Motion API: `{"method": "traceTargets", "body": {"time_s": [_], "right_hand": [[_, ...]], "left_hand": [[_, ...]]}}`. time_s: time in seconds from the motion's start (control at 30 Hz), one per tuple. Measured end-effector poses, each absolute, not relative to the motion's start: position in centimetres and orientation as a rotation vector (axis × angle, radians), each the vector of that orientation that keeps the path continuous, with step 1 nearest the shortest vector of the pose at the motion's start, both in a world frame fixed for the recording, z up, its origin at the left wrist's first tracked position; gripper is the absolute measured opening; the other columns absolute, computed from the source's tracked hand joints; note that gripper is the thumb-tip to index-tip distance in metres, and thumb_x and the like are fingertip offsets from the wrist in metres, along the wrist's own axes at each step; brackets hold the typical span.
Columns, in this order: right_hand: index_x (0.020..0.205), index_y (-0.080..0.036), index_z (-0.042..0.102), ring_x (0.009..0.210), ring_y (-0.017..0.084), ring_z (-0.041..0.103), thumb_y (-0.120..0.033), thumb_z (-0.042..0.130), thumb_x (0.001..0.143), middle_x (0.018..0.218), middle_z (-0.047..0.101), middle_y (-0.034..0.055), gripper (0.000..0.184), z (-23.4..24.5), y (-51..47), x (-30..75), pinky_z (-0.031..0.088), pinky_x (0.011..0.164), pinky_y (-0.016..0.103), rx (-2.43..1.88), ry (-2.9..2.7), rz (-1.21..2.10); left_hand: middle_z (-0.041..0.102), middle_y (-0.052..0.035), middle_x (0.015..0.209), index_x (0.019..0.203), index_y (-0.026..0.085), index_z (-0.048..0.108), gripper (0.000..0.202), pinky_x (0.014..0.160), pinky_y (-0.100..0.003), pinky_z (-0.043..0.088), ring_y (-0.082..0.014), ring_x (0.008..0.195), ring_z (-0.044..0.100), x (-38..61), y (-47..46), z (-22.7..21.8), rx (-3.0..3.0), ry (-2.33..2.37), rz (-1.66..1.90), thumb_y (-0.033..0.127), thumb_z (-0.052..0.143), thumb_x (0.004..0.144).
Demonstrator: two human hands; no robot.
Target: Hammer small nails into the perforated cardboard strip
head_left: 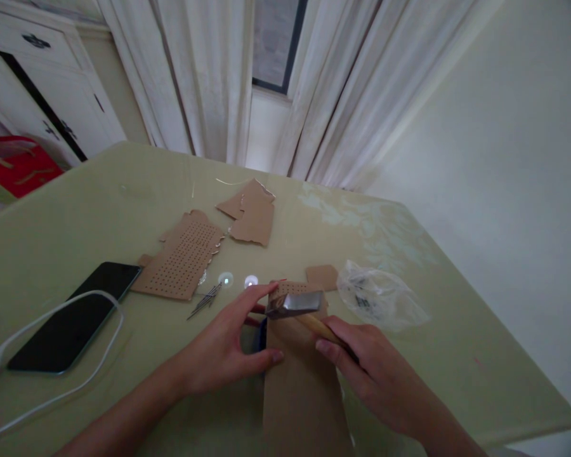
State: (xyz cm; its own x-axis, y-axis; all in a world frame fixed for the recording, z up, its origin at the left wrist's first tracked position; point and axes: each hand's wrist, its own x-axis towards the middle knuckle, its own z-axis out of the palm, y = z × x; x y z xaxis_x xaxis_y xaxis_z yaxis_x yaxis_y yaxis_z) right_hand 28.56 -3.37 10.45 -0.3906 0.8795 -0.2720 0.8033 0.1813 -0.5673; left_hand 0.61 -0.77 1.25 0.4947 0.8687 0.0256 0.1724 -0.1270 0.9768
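My right hand [368,371] is closed round the wooden handle of a hammer [297,304], whose metal head hovers over the top end of a long cardboard strip [302,393] lying before me. My left hand [226,346] rests at the strip's left edge, forefinger stretched toward the hammer head and thumb pressed against the cardboard. Whether a nail sits between the fingertips I cannot make out. A small bundle of nails [204,301] lies just left of my left hand.
A perforated cardboard sheet [183,257] and torn cardboard pieces [252,216] lie further back. A dark phone [76,317] with a white cable [52,355] is at the left, a clear plastic bag [378,295] at the right. The table edge [528,355] falls off to the right.
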Motion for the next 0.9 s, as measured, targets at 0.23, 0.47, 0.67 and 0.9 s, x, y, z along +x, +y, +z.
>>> {"method": "traceTargets", "body": {"time_s": [0.23, 0.47, 0.67, 0.9], "right_hand": [[0.093, -0.024, 0.061, 0.073, 0.02, 0.064, -0.043, 0.049, 0.117, 0.08, 0.067, 0.0003, 0.032, 10.4, -3.6, 28.6, 0.04, 0.07, 0.031, -1.67, -2.285, 1.023], [0.094, -0.023, 0.067, 0.072, 0.019, 0.063, -0.044, 0.056, 0.115, 0.077, 0.065, -0.0003, 0.031, 11.0, -3.4, 29.5, 0.043, 0.069, 0.032, -1.548, -2.152, 0.943], [0.109, -0.023, 0.075, 0.044, 0.01, 0.03, -0.059, 0.07, 0.106, 0.06, 0.038, -0.0089, 0.037, 8.5, -2.2, 30.5, 0.023, 0.04, 0.023, -1.233, -1.345, 1.045], [0.111, -0.023, 0.078, 0.035, 0.005, 0.018, -0.058, 0.072, 0.105, 0.057, 0.037, -0.0117, 0.035, 5.1, -0.4, 31.3, 0.027, 0.03, 0.016, -0.931, -1.027, 1.448]], "left_hand": [[0.051, -0.0084, 0.172, 0.17, 0.046, 0.039, 0.096, 0.113, -0.053, 0.062, -0.0337, 0.137, 0.068, 0.6, -0.8, 1.1, 1.614, 0.934, 0.775, 0.043, 0.09, 0.089], [0.055, -0.0074, 0.169, 0.169, 0.047, 0.039, 0.093, 0.115, -0.053, 0.06, -0.0322, 0.135, 0.068, 0.4, -0.7, 0.9, 1.681, 0.945, 0.782, 0.044, 0.089, 0.091], [0.065, -0.0082, 0.155, 0.164, 0.041, 0.049, 0.082, 0.111, -0.051, 0.06, -0.0282, 0.119, 0.071, 0.1, -0.3, 1.2, 1.748, 1.01, 0.782, 0.044, 0.087, 0.091], [0.071, -0.0079, 0.142, 0.167, 0.038, 0.045, 0.088, 0.099, -0.041, 0.06, -0.0244, 0.108, 0.072, -0.7, 0.2, 1.2, 1.743, 1.009, 0.8, 0.049, 0.086, 0.091]]}}
